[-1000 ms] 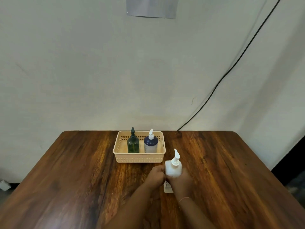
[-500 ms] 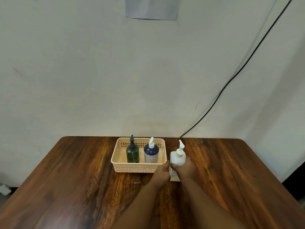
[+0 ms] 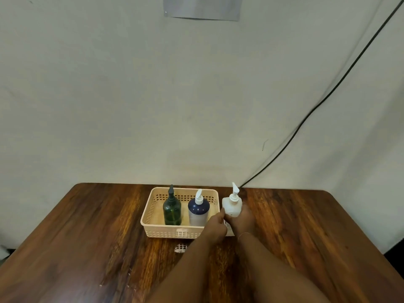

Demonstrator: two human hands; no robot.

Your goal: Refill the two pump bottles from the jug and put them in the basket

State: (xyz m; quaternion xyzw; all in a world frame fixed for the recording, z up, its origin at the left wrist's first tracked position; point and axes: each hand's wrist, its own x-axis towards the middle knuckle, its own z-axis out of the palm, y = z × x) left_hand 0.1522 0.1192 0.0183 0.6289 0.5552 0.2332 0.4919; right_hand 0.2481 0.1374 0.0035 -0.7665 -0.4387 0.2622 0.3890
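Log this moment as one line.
left hand, right hand: grip white pump bottle | position: beside basket, outside | in basket: green pump bottle, dark blue pump bottle

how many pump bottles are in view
3: green bottle and dark blue bottle stand in the basket; white bottle just right of it, gripped by left hand and right hand. None seems hidden.

basket (image 3: 161,232): pale peach, grid of small square holes in walls.
green bottle (image 3: 172,212): dark translucent green, black pump.
blue bottle (image 3: 198,209): navy shoulder, pale grey body, white pump.
white bottle (image 3: 231,206): white throughout, pump included.
table (image 3: 87,237): dark brown, reddish-orange streaked grain.
wall (image 3: 131,106): off-white.
cable (image 3: 328,95): black.
sheet (image 3: 202,7): grey.
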